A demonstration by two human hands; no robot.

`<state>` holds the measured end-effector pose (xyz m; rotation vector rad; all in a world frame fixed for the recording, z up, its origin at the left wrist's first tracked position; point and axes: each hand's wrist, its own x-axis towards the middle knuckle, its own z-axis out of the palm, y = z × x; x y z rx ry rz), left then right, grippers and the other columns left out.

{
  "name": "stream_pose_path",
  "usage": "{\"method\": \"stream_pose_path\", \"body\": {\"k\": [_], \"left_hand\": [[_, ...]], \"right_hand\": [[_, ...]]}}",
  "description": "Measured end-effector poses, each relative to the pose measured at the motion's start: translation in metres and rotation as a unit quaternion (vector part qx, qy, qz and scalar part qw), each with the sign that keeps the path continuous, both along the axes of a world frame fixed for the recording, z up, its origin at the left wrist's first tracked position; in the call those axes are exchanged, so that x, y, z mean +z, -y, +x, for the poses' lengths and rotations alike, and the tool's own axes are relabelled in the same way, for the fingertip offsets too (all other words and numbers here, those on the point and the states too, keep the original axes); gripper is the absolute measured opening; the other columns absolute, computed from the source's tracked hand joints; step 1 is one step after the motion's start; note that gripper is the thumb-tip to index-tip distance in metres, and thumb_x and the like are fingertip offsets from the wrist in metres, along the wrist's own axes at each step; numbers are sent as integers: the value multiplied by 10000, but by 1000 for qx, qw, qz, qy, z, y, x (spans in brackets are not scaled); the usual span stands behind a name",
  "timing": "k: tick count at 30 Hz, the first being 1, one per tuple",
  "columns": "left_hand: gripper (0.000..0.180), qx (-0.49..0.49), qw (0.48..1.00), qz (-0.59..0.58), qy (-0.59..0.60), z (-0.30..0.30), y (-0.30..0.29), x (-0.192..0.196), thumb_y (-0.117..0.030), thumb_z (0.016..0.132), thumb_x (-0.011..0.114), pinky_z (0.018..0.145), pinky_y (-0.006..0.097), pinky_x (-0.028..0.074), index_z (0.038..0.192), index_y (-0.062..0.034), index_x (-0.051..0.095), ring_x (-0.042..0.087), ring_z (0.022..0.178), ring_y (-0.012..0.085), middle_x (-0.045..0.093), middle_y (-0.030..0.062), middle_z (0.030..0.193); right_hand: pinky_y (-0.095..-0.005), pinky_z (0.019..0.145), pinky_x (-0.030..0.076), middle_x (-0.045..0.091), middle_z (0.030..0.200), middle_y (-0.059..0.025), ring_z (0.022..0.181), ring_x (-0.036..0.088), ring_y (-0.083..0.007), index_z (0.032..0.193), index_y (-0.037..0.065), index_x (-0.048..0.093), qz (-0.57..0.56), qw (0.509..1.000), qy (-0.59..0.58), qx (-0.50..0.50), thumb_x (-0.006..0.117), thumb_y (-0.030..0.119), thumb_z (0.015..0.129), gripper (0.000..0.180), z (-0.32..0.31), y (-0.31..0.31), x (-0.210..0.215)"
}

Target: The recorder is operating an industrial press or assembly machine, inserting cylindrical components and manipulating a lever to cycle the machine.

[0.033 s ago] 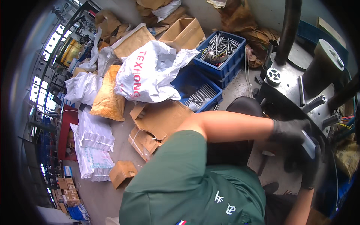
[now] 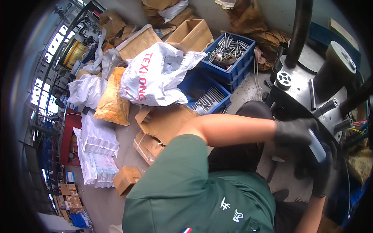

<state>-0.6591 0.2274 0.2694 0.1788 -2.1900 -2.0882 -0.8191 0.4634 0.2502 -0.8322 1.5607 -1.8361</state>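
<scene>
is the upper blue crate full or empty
Partly full. The upper blue crate holds a loose heap of metal rods and dark rings, piled to around its rim.

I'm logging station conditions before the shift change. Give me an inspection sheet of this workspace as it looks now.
Surface: grey metal machine plate with rollers and pegs.
Job's things: pale short tube held between both gloved hands.
Clutter: white sack, orange bag, flattened cardboard, two blue crates of metal rods.
Grippers: left hand in a dark glove, closed on the tube; right hand gloved, gripping its lower end.
Cables: coloured wires at the machine's right edge.
Surroundings: concrete floor, stacked packages, windows far left.
</scene>
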Motion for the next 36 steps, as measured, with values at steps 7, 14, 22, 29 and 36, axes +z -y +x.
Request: {"method": "stream_pose_path", "body": {"k": [7,14,22,29,36], "left_hand": [[243,459,842,221,-176,202,210,-3,-351,1045,591,821,352,556,1105,-133,680,697,963,184,710,37,998],[326,759,434,459,-160,354,246,-157,-429,1062,551,651,363,580,1180,-127,579,710,809,225,700,71,914],[216,624,689,369,-15,266,219,-171,-317,1031,617,523,315,536,966,-118,666,690,680,219,729,82,816],[247,398,891,203,-78,86,201,-39,-308,1007,696,774,331,576,1134,-96,687,698,834,167,737,62,1003],[723,287,814,-493,108,-20,177,-23,-496,892,808,1181,446,459,1462,-81,648,616,1348,380,653,206,1464]], "right_hand": [[-296,1002,503,670,1278,-91,1120,649,-157,1478,-27,550,41,999,-10,13,529,232,1128,435,-8,-20,38],[-285,968,515,692,1225,-86,1077,666,-153,1403,-27,602,39,998,-33,28,613,240,1089,412,0,-22,56],[-262,882,518,700,1143,-56,983,635,-105,1321,-14,646,81,994,-63,27,660,192,1051,340,-7,-34,74],[-277,930,523,723,1108,-43,1024,661,-113,1248,-1,700,106,974,-190,-65,689,164,1045,262,-61,-46,52],[-280,890,558,751,1097,-43,1000,695,-114,1234,14,718,40,968,-182,-167,715,166,1050,239,-115,-48,38]]}}
